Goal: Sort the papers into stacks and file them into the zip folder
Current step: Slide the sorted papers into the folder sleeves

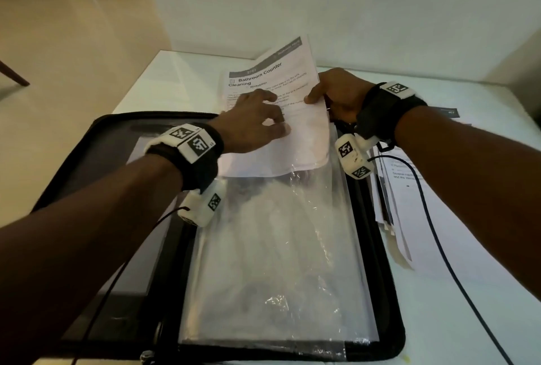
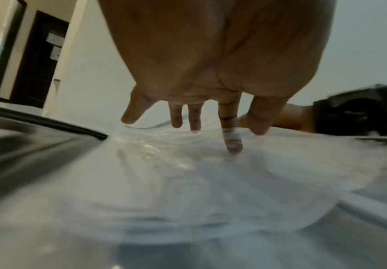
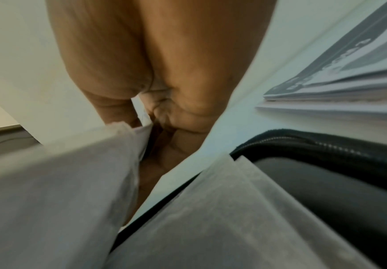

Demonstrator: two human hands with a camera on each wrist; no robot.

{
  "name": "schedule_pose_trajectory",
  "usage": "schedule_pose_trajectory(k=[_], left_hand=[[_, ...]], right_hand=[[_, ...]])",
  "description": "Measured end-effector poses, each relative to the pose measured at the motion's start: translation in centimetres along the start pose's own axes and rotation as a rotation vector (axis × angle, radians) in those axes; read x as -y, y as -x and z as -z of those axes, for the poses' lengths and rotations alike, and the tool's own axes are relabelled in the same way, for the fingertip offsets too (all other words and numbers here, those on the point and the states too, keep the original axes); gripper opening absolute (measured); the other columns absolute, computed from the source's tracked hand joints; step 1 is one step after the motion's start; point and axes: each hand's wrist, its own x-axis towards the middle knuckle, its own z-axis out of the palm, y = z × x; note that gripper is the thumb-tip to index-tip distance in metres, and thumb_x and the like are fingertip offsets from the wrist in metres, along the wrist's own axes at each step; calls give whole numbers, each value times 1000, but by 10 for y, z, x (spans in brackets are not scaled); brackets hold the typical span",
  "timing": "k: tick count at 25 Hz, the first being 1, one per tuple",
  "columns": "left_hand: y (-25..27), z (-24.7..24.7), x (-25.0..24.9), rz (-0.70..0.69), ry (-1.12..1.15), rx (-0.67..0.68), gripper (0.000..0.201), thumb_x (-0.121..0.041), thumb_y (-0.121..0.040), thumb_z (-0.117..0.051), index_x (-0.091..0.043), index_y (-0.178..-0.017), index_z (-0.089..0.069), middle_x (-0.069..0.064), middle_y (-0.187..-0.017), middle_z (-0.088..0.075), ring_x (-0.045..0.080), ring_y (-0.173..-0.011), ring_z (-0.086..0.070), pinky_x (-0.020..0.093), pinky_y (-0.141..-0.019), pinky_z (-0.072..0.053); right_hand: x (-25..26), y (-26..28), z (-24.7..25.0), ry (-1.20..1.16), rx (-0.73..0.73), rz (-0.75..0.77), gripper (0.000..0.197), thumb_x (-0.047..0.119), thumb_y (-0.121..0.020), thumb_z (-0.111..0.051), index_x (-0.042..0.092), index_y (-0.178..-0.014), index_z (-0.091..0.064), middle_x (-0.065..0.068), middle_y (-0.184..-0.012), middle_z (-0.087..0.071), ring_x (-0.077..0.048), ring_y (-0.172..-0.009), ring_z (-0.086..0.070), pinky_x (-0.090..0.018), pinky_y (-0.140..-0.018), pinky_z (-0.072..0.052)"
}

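A black zip folder (image 1: 73, 165) lies open on the white table, with a clear plastic sleeve (image 1: 281, 253) on its right half. A printed sheaf headed "Bathroom Counter Cleaning" (image 1: 275, 77) sits partway in the sleeve's top opening, its upper part sticking out. My left hand (image 1: 257, 118) lies on the sheaf with spread fingers; one fingertip (image 2: 232, 143) reaches under the plastic. My right hand (image 1: 330, 95) pinches the sheaf's right edge (image 3: 139, 134), thumb on top. The folder's zip rim (image 3: 326, 143) shows beside it.
More printed papers (image 1: 409, 177) lie stacked on the table right of the folder, also visible as papers (image 3: 348, 85) in the right wrist view. A dark cable (image 1: 439, 241) runs from my right wrist over them. A white wall stands close behind the table.
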Motion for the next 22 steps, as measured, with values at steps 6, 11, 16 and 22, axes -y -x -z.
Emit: schedule_pose_trajectory(k=[6, 11, 16, 22], left_hand=[[-26, -16, -30, -127, 58, -143, 15, -48, -96, -60, -34, -98, -66, 7, -139, -50, 33, -132, -44, 52, -114, -37], [-28, -26, -39, -61, 78, -194, 19, -38, -101, -62, -23, -110, -70, 7, -149, -40, 31, -138, -38, 48, -116, -34], [-27, -23, -28, 35, 82, -179, 19, -53, -85, -58, -36, -90, -65, 1, -129, -53, 26, -127, -46, 53, -107, -42], [-10, -1, 7, 334, -191, -103, 28, -22, -101, -47, -12, -116, -68, 17, -125, -49, 37, -116, -44, 39, -108, -37]], right_hand=[[3, 12, -2, 23, 49, 51, 47, -13, -84, -61, 4, -127, -67, -16, -118, -73, -37, -105, -72, -49, -88, -60], [0, 23, 6, 71, 44, -8, 42, -7, -87, -58, 7, -125, -68, -14, -116, -74, -31, -100, -73, -39, -84, -61], [0, 18, 2, 35, -42, -52, 33, 10, -91, -61, 10, -124, -67, -11, -117, -74, -30, -103, -72, -38, -83, -62], [0, 11, -1, 386, -93, -9, 46, 5, -91, -66, 1, -136, -56, -19, -133, -62, -38, -117, -64, -52, -96, -57]])
